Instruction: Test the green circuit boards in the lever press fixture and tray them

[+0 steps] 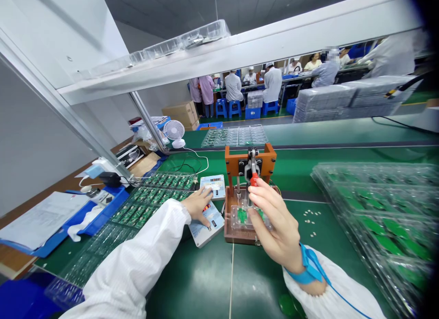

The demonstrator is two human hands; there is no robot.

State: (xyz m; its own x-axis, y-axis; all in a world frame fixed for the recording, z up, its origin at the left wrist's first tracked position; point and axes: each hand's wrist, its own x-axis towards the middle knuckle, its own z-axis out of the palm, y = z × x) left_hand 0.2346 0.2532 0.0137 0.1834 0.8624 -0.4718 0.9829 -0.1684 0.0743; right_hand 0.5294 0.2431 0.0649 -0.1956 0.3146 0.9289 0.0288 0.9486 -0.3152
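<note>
My right hand (276,218), with a blue wrist strap (307,266) on it, has its fingers closed at the red handle (254,179) of a toggle clamp. The clamp is mounted on an orange and brown test fixture (230,161). Under it, a clear plate (236,225) holds green circuit boards (242,215), partly hidden by my hand. My left hand (198,204) lies with fingers spread over a pale blue meter box (206,232) with a red digital display. Its fingertips reach toward a second meter box (216,191) just behind.
Trays of circuit boards (151,195) lie on the left. Stacked clear trays with green boards (387,227) stand on the right. Small white pieces (310,214) are scattered beside the fixture. A fan (174,131) and another tray (236,136) stand behind; a shelf (206,58) crosses overhead.
</note>
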